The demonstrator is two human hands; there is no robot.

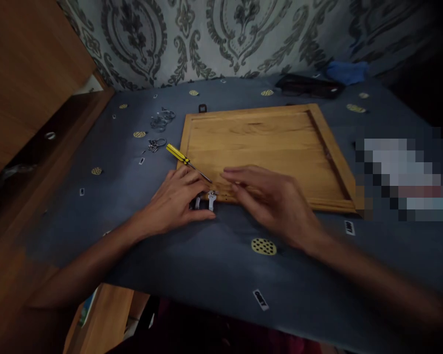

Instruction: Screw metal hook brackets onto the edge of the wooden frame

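A wooden cabinet door with a raised frame lies flat on a blue patterned cloth. At its near left edge sits a metal hinge, and my left hand grips it, thumb below and fingers over the door's edge. Just right of the hinge, my right hand hovers low over the door with thumb and fingers brought together; whatever they pinch is too small or hidden. A yellow-handled screwdriver rests across the door's left frame, its tip pointing at the hinge.
Small loose screws and a pile of metal parts lie left of the door. A dark case and a blue cloth are at the back right. Patterned curtain hangs behind; a wooden cabinet stands left.
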